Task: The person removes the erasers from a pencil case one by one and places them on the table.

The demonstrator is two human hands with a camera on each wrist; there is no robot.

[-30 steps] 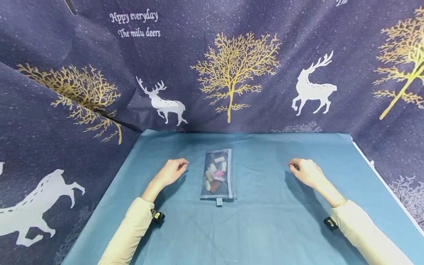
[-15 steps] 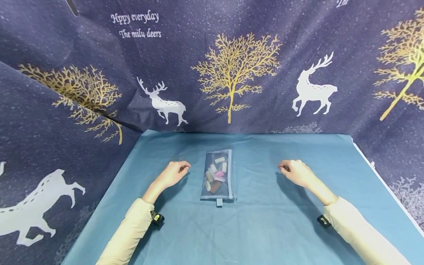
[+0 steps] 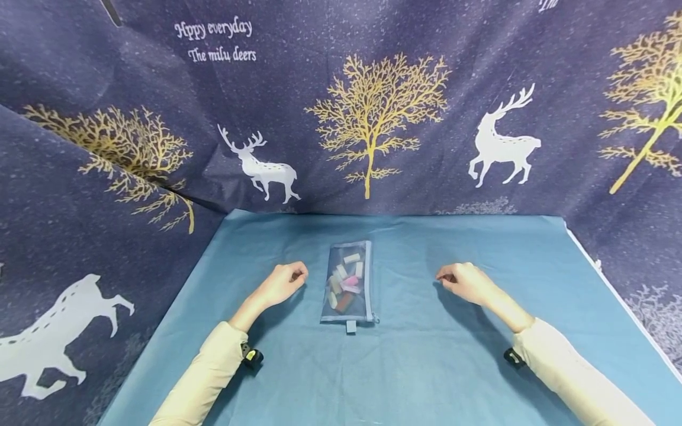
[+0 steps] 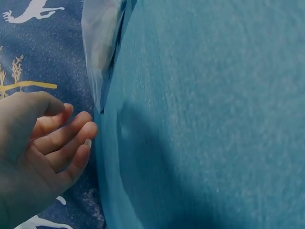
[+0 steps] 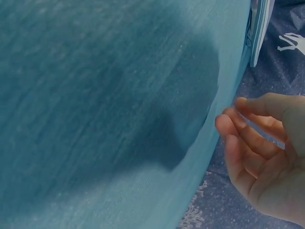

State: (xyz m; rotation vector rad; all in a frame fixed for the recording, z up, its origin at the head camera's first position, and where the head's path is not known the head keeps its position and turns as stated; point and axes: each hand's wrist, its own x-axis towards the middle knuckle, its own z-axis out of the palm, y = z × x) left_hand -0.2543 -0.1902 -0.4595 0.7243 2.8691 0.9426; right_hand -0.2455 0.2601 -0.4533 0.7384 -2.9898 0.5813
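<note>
A see-through mesh zip pouch point(image 3: 331, 266) lies flat near the middle of the blue cloth, with its zipper along the right side and a small tab at the near end. Inside it are several small blocks in white, tan, pink and brown, which look like erasers point(image 3: 348, 281). To the pouch's left hovers my left hand point(image 3: 282, 283), fingers loosely curled and holding nothing; the left wrist view shows the hand point(image 4: 43, 148) apart from the pouch point(image 4: 101, 43). My right hand point(image 3: 467, 283) is farther off on the right, also bare, its fingers loosely bent in the right wrist view.
Blue cloth point(image 3: 415, 373) covers the table. A dark blue curtain point(image 3: 330, 35) with white deer and golden trees hangs behind it and at both sides. Each wrist carries a small black camera, such as the left one point(image 3: 254, 357).
My right hand has moved left, closer to the pouch. My left hand has shifted slightly right and nearer to me. The pouch stays where it was.
</note>
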